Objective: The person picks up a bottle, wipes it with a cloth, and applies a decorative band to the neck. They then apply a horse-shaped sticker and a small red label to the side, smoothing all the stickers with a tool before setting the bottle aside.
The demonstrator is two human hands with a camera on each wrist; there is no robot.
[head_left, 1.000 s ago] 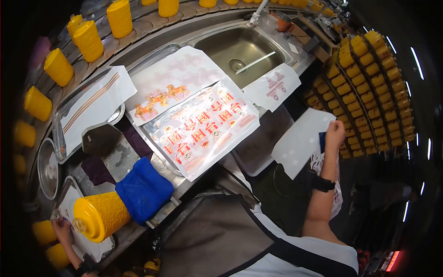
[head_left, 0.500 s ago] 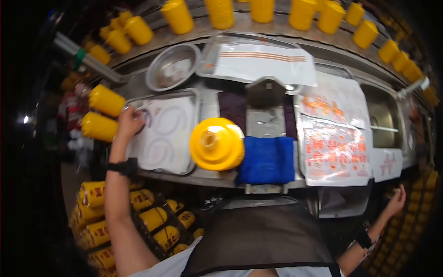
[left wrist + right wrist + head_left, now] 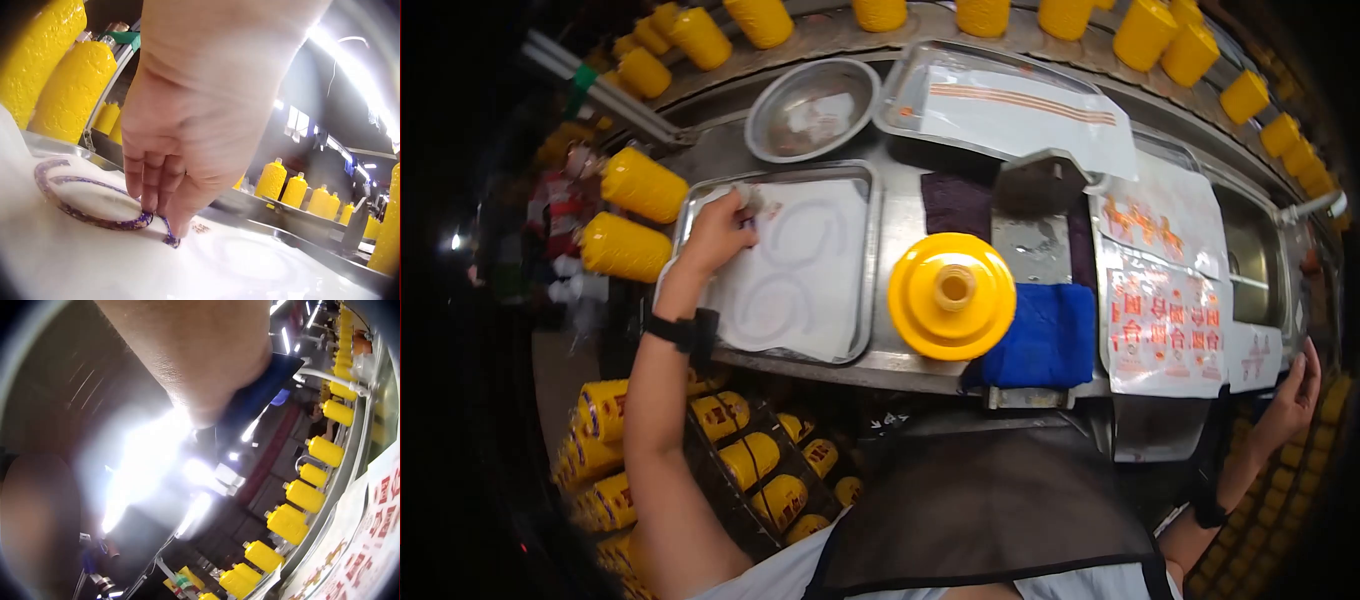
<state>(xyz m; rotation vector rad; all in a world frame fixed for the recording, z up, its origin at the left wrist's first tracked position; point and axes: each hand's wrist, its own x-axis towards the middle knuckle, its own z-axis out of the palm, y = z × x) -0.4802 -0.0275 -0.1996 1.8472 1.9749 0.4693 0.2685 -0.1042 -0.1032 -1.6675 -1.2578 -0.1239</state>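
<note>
My left hand reaches over the metal tray at the left of the bench. Thumb and fingertips pinch one end of a purple, gold-flecked curved decal strip on the white sheet. The rest of the strip curls across the sheet in the left wrist view. Out at the right, beyond the bench's front edge, is my right hand, fingers fairly straight in the head view. A dark blue flat piece is held against this hand in the right wrist view. A yellow bottle lies mouth toward me beside a blue cloth.
Red-printed decal sheets lie at right before the sink. Behind are a metal bowl and a tray holding a striped sheet. Yellow bottles line the back conveyor. Two more stand left of the tray.
The head view has swung left toward the tray. The white sheet my right hand held is gone from it. My left hand has moved from the tray's edge onto the purple strip.
</note>
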